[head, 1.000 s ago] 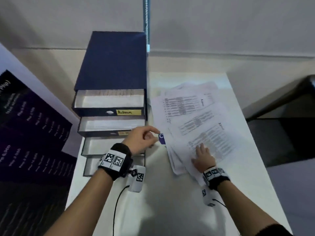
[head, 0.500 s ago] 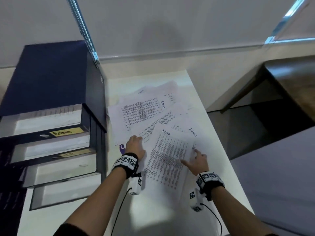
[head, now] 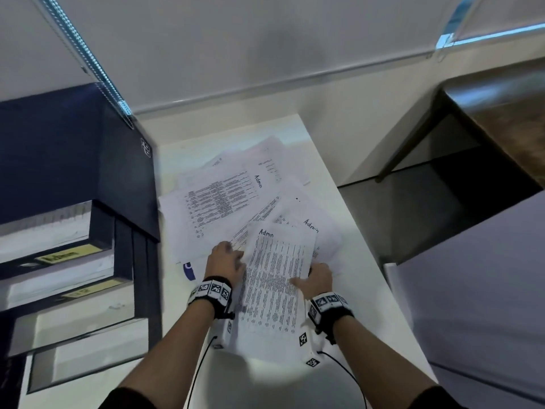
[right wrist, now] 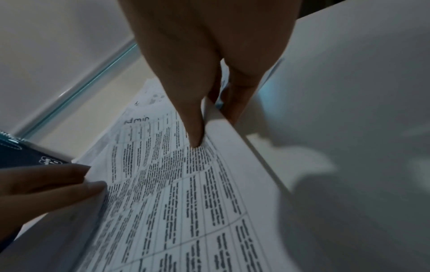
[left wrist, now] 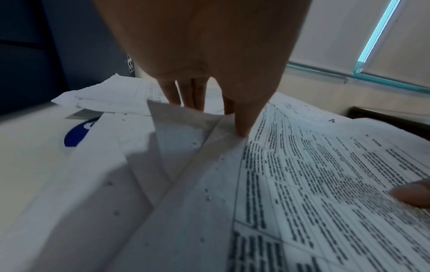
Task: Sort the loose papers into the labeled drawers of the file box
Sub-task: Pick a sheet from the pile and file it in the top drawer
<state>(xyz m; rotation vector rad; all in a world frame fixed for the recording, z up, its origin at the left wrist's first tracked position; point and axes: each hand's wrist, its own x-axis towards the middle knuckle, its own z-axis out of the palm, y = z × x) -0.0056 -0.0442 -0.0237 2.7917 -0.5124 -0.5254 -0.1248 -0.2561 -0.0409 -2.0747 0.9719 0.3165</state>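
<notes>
Both hands grip one printed sheet [head: 274, 287] headed "Admin", lifted off the white table [head: 368, 290]. The left hand [head: 225, 265] pinches the sheet's left edge, thumb on top. The right hand [head: 317, 281] pinches the right edge, thumb on the printed face and fingers [right wrist: 235, 103] beneath. The remaining loose papers [head: 218, 202] lie fanned on the table just beyond the hands. The dark blue file box [head: 76, 160] stands at the left, its labeled drawers [head: 67, 255] pulled out.
</notes>
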